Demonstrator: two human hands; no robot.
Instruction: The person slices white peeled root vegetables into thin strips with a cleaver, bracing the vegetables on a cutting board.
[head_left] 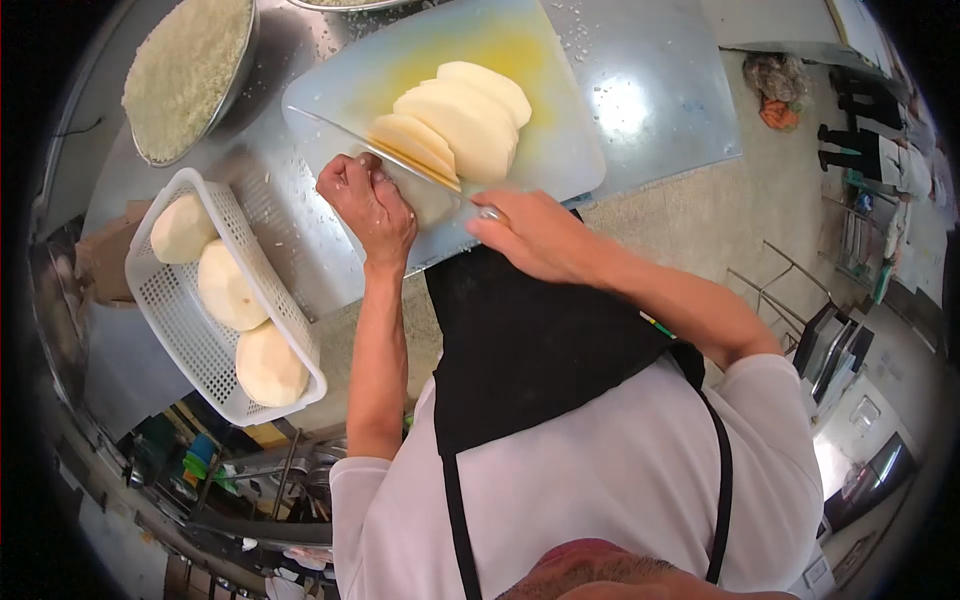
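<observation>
My right hand [525,230] is closed round the handle of a knife [415,167]. Its long blade lies slantwise over the cutting board [345,85], against the nearest slices. Beyond the blade, pale slices of a peeled root vegetable [465,115], which looks like jicama, lean on one another in an overlapping row. On the near side of the blade is my left hand [375,205], fingers curled in and knuckles close to the metal. What lies beneath those fingers is hidden.
To the left, a white plastic basket [180,315] holds three peeled roots [232,285]. A metal bowl [235,95] heaped with chopped white bits [185,75] stands at the far left of the steel table [660,110]. Another person [895,165] is at the far right.
</observation>
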